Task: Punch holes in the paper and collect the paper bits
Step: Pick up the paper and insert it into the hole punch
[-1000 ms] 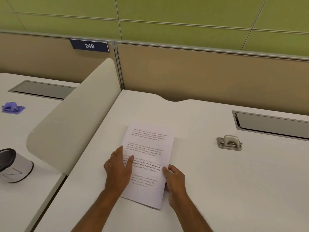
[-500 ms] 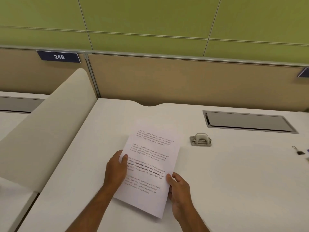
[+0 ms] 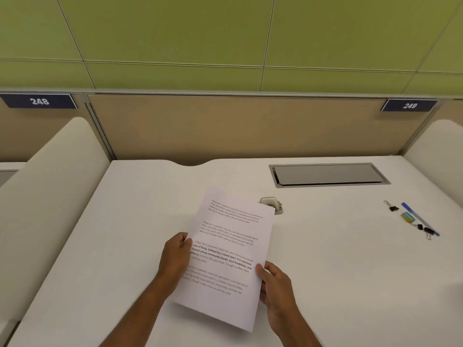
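We find the paper [image 3: 225,259], a printed sheet, in the middle of the table [image 3: 338,271]. It is held between two hands and seems lifted a little off the surface, with a shadow under its near end. Its long axis runs from the table's near edge toward the far edge, leaning right. The far right corner of the sheet overlaps the hole punch [image 3: 272,203] in our view and hides the punch's left part. So the punch lies straight past the sheet's far end, along that axis. We judge that the coming move is a short forward feed of that end into the slot.

The left hand [image 3: 175,259] grips the left long edge about midway, fingers curled round it. The right hand [image 3: 278,289] pinches the right long edge lower down, thumb on the printed face, and is the nearer hand to the punch. Both forearms come in from the near edge. A pen [image 3: 421,219] and binder clips [image 3: 392,207] lie well apart, toward the right edge.
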